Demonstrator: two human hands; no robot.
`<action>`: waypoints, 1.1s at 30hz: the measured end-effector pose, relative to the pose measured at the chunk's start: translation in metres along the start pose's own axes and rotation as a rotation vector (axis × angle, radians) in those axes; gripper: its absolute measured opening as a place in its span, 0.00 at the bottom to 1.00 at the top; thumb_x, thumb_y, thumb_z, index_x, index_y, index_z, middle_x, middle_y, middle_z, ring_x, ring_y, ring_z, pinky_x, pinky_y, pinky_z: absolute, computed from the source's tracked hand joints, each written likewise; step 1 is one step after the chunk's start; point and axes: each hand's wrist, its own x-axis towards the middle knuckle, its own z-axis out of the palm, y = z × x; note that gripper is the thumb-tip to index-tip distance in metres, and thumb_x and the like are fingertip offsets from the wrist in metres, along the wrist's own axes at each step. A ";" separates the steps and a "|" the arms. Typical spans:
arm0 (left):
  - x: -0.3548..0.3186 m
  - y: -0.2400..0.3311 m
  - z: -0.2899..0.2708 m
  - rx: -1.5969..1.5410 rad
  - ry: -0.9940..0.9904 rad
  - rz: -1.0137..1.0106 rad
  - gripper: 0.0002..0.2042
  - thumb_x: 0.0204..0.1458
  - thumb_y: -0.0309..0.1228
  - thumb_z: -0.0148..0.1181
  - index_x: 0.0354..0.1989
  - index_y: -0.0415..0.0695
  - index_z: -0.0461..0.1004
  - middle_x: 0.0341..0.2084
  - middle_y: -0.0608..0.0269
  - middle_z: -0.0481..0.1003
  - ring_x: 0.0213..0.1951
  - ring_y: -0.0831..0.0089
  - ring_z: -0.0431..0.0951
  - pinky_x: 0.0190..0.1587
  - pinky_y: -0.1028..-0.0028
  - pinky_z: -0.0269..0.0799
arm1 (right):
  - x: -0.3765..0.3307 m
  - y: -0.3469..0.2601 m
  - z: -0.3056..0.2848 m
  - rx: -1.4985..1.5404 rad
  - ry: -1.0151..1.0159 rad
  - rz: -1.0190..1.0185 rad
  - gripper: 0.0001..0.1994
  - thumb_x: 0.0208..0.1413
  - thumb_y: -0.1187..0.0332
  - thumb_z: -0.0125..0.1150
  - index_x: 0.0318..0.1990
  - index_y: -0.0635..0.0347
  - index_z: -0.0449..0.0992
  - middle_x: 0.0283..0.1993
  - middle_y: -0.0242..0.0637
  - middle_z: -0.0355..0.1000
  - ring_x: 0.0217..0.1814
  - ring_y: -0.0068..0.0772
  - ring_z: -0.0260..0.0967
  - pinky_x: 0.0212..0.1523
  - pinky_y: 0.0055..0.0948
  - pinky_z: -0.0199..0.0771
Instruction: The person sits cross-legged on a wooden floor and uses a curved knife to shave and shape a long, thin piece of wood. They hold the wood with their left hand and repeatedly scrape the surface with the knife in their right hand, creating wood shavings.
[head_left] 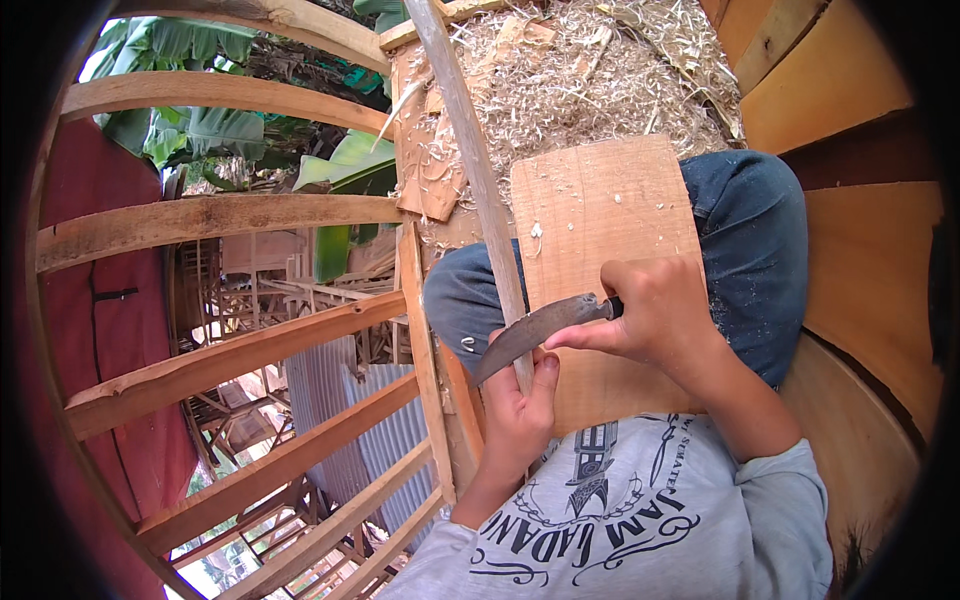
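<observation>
My right hand is closed around the dark handle of a knife with a broad, curved, dark blade. The blade lies across a long wooden stick, close to the stick's near end. My left hand grips that near end just below the blade, its thumb along the wood. From there the stick slants up and away past the top of the view. Under my right hand a flat wooden board rests on my lap, with a few white shavings on it. Part of the stick inside my left hand is hidden.
Curly wood shavings cover the floor ahead. A slatted wooden railing runs along my left, with banana leaves, a red cloth and corrugated metal sheets beyond. Wooden panels stand close on my right.
</observation>
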 end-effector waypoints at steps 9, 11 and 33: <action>-0.003 0.011 0.004 0.031 -0.058 -0.040 0.15 0.56 0.27 0.53 0.50 0.36 0.62 0.28 0.61 0.69 0.30 0.74 0.69 0.36 0.74 0.66 | 0.019 0.010 0.003 -0.028 0.108 0.023 0.40 0.29 0.26 0.62 0.10 0.62 0.64 0.09 0.40 0.61 0.12 0.40 0.65 0.16 0.35 0.65; -0.007 0.011 0.004 0.069 -0.101 -0.047 0.15 0.56 0.27 0.53 0.49 0.36 0.61 0.27 0.59 0.71 0.29 0.73 0.71 0.36 0.73 0.67 | 0.030 0.024 0.003 -0.002 0.165 0.236 0.40 0.34 0.26 0.60 0.10 0.63 0.64 0.09 0.41 0.61 0.13 0.42 0.65 0.18 0.38 0.65; 0.008 0.015 0.010 0.180 -0.169 0.059 0.19 0.59 0.37 0.51 0.50 0.34 0.59 0.32 0.40 0.74 0.37 0.49 0.78 0.40 0.62 0.70 | 0.057 0.064 -0.034 -0.160 0.178 0.563 0.39 0.47 0.30 0.53 0.13 0.65 0.69 0.12 0.47 0.65 0.18 0.47 0.69 0.23 0.40 0.67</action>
